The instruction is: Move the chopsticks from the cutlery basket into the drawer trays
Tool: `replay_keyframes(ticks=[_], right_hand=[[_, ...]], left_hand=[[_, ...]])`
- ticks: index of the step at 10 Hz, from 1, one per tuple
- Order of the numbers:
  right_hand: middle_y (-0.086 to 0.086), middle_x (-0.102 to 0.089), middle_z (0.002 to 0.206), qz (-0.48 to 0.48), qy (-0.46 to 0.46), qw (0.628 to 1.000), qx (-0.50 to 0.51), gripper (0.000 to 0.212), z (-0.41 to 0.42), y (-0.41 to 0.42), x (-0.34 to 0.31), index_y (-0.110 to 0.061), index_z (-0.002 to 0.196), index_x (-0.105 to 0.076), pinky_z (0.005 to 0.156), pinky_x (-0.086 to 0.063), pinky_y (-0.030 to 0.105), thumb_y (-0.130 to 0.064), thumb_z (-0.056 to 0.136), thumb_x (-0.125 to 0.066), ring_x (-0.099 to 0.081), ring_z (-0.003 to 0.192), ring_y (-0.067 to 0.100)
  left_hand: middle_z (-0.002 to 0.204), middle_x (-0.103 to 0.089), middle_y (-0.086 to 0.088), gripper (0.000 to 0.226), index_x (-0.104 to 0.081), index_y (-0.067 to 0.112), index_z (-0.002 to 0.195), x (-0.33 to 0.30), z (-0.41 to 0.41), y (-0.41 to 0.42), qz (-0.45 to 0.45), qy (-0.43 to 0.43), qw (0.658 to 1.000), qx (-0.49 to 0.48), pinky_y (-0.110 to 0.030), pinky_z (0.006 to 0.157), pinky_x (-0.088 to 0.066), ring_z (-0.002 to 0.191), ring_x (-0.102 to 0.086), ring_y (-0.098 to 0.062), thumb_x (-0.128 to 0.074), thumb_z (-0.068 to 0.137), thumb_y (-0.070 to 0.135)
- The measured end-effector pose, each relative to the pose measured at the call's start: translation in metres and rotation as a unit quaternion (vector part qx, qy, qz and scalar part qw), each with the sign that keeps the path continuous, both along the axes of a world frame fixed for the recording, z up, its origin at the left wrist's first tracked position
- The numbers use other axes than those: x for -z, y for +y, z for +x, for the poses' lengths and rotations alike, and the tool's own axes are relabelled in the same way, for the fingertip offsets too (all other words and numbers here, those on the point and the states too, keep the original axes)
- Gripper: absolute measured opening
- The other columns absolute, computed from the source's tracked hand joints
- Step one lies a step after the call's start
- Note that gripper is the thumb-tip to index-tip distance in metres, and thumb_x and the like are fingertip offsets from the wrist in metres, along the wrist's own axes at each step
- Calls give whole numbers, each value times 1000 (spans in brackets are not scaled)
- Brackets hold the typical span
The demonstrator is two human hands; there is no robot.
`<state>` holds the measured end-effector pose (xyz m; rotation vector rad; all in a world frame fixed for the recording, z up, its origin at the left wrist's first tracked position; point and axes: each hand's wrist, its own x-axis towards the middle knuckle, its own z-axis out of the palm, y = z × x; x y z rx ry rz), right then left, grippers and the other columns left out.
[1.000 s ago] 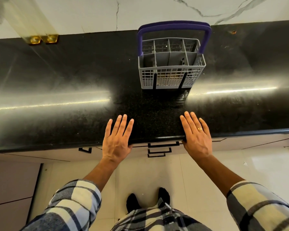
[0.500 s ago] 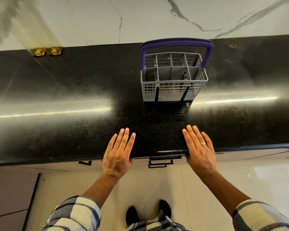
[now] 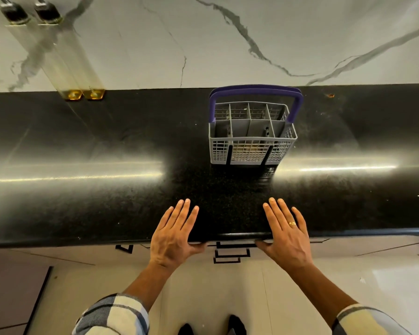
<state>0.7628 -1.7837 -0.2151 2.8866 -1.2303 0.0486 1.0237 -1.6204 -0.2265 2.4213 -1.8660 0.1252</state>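
I had the cutlery basket (image 3: 252,136) standing upright well back on the tabletop (image 3: 107,141), nearer its far edge, handle up so its compartments faced me; I could not make out chopsticks inside for certain. My left hand (image 3: 173,234) and right hand (image 3: 287,234) lay flat at the near edge, fingers straight and spread, holding nothing, just above the drawer handles (image 3: 231,252), which I judged ready for opening.

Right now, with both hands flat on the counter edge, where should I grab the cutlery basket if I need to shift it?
Take the cutlery basket by its purple handle. It arches upright over the back of the basket, its top bar level and free of the compartments. Come from above with the right hand, which looks slightly nearer, and curl the fingers around the bar's middle so the basket hangs evenly.
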Motion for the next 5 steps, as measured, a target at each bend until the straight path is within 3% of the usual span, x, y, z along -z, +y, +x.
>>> replay_keyframes(ticks=[1,3,5], right_hand=[[5,-17,162,5,14,1000,2,101,4,5,-8,-16,154,-23,121,-12,52,-83,81,-37,-11,152,24],[6,-13,164,18,-29,999,3,87,14,4,-28,-15,156,-17,123,-5,48,-74,92,-18,-1,152,21],[6,-12,164,-34,-101,994,18,82,51,-17,-77,-15,156,-17,123,-5,48,-70,95,-16,0,152,21]], left_hand=[[156,-32,-12,87,-39,14,148,-7,-3,1,6,23,1000,-5,-44,118,-25,146,-29,-25,-33,87,76],[162,-15,-12,75,-17,15,155,-42,-3,-18,-24,54,998,-19,-44,122,-10,152,-4,-23,-18,97,63],[161,-17,-16,73,-21,10,153,-116,17,-72,-132,33,991,-7,-47,122,-14,151,-9,-28,-26,98,57]])
